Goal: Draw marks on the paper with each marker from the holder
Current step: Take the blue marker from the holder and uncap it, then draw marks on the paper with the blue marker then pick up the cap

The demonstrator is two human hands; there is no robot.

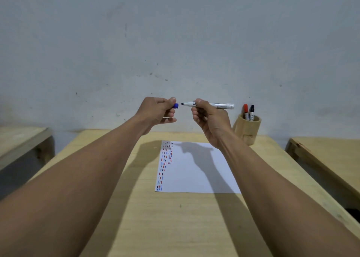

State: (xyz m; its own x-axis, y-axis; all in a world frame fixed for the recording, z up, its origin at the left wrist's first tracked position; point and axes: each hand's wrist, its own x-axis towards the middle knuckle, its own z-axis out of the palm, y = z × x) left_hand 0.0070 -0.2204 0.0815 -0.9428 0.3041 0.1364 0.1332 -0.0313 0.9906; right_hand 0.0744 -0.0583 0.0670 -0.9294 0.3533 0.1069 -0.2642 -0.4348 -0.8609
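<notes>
My right hand grips an uncapped white marker held level, its dark tip pointing left. My left hand pinches the marker's blue cap a short gap from the tip. Both hands are raised well above the table. Below them lies a white sheet of paper with columns of short red, blue and black marks along its left edge. A wooden holder stands at the back right, with a red-capped marker and a black-capped marker upright inside.
The light wooden table runs from the wall toward me. A second wooden table stands to the left and another to the right, with gaps between. A grey wall rises behind.
</notes>
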